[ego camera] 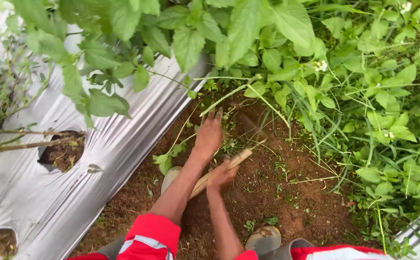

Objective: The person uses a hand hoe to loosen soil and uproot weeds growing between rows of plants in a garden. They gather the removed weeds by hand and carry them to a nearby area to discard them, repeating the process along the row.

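Two bare hands work at a strip of brown soil (287, 192) between a garden bed and a bank of weeds. The right hand (222, 174) is closed around a pale wooden tool handle (239, 158), fingers wrapped tight on it; the handle slants up and to the right from the fist, and its working end is hidden among stems. The left hand (208, 135) reaches further forward, palm down, fingers together and pressed onto a tuft of grass and weeds (234, 130) at the soil's far edge. Both forearms come from red sleeves (150, 236) with a pale band. Two muddy boot toes (264, 238) show, one beside each arm. To the left, silver plastic mulch sheeting (118, 149) covers the bed, with round planting holes (63, 153) cut in it. Leafy green plants (374, 96) crowd the top and right.
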